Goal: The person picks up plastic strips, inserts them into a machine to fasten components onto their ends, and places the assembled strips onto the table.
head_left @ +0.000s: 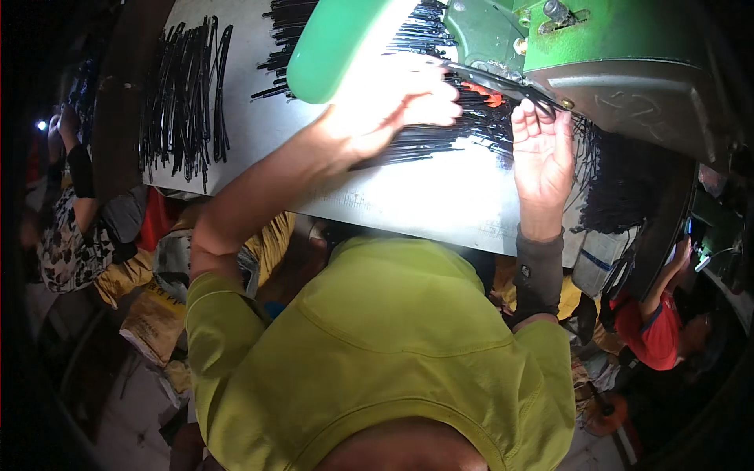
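My left hand (400,98) reaches in over the table under a strong light, its fingers curled inward. Glare and blur wash it out, so whatever it grips cannot be made out. My right hand (543,157) is raised palm up below the green machine (616,35). Its fingertips close on the end of a thin black strip (491,78) beside the machine's brown lower housing (628,102). Many loose black strips (424,145) lie between and under my hands. A small orange-red piece (485,95) shows among them.
A bundle of long black strips (184,98) lies at the left of the pale table (345,200). A green rounded lamp or guard (334,47) overhangs the middle. More dark strips (624,184) pile at the right. Co-workers sit at both sides, one in a red shirt (648,334). Yellow sacks (157,322) lie below left.
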### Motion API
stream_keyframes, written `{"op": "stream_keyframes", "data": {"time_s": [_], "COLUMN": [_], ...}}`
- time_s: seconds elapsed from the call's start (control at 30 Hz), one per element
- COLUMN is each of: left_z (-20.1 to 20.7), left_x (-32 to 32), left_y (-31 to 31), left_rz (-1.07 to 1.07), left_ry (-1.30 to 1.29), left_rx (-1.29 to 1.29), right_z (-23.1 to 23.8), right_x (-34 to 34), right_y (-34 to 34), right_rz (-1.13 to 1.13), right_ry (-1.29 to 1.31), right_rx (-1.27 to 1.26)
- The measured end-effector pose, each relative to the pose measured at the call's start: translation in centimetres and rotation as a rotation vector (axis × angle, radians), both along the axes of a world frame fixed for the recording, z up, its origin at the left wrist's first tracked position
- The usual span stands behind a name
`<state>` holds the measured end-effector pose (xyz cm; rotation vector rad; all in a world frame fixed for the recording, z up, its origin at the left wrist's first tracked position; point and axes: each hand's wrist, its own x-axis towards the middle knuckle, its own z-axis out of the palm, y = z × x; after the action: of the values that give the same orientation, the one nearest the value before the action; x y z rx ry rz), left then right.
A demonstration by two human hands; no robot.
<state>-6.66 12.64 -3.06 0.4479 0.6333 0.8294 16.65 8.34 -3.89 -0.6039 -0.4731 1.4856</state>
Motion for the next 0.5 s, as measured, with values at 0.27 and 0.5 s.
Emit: {"op": "stream_keyframes", "data": {"time_s": [0.27,0.5], "left_z": [-0.3,-0.2], "left_x": [5.7,6.6], "left_y": [0.8,1.0], "left_rz": [0.221,0.302], "left_ry": [-0.270,-0.219], "left_rx": [0.052,0.052], "right_z": [0.1,-0.3], "right_x": [0.3,1.0], "right_y": [0.3,0.2], "right_rz": [-0.102,-0.114], "right_ry": [-0.009,-0.085], "right_rx": [-0.048,-0.029]}}
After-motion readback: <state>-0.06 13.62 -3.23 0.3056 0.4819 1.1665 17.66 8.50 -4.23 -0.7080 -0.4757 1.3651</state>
